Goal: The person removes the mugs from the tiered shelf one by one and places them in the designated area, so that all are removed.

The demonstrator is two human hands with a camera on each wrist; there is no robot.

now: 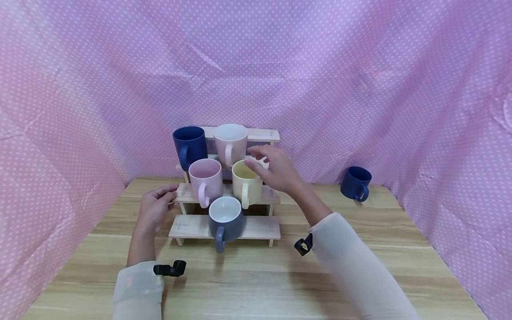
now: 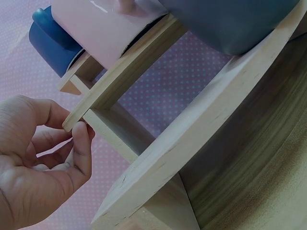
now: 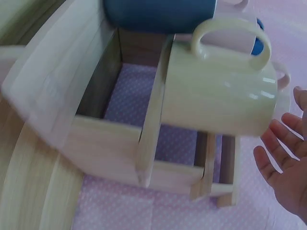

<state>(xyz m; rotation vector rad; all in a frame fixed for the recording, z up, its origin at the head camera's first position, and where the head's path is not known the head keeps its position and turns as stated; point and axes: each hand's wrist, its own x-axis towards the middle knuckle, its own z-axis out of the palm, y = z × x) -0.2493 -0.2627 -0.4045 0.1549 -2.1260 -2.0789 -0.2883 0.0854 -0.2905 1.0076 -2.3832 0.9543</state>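
My left hand (image 1: 154, 209) pinches the left end of a wooden tiered rack's (image 1: 190, 226) second step between thumb and fingers, seen closely in the left wrist view. Beside the rim of the yellow mug (image 1: 252, 195), my right hand (image 1: 280, 171) holds nothing, its fingers loosely bent; whether the thumb touches the rim is unclear. A pink mug (image 1: 212, 186) shares that step. The grey mug (image 1: 232, 226) is on the lowest step. Higher up stand a dark blue mug (image 1: 197, 149) and a pale pink mug (image 1: 237, 151). All these mugs are upright, handles towards me.
Another dark blue mug (image 1: 354, 184) stands apart on the wooden table (image 1: 240, 284), at the back right. Pink dotted cloth (image 1: 256, 66) hangs behind the rack and along both sides. A black strap device is on each wrist.
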